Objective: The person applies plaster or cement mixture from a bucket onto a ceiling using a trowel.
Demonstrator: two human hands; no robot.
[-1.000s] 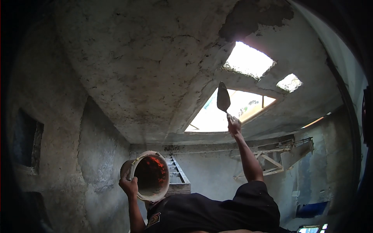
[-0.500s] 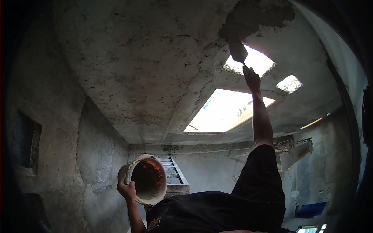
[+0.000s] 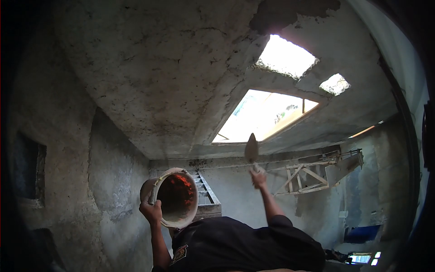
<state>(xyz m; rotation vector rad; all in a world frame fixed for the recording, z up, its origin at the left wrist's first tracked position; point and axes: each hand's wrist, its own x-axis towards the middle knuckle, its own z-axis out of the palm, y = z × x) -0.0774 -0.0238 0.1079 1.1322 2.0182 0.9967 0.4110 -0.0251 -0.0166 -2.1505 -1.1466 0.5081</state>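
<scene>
My left hand (image 3: 151, 211) is closed on the rim and handle side of a pale, dirty bucket (image 3: 181, 222). The bucket's mouth faces me, with orange-red patches on its dark inner wall. In my right hand (image 3: 258, 177) is a pointed trowel (image 3: 251, 149), gripped by its handle with the blade up. The trowel is in front of the wall, just below a large bright opening (image 3: 253, 115), and touches nothing that I can see. Higher up, a dark, wet-looking mortar patch (image 3: 290, 16) spreads over the grey wall surface (image 3: 158, 81).
Two smaller bright holes, a larger one (image 3: 287, 56) and a small one (image 3: 335, 85), pierce the surface. Behind the bucket stands a ladder-like frame (image 3: 206, 192). A wooden truss-like frame (image 3: 303, 179) is at right. A dark recess (image 3: 29, 165) lies in the left wall.
My right hand has come down from the dark mortar patch with the trowel, away from the surface and towards the bucket. My left hand still holds the bucket, slightly shifted.
</scene>
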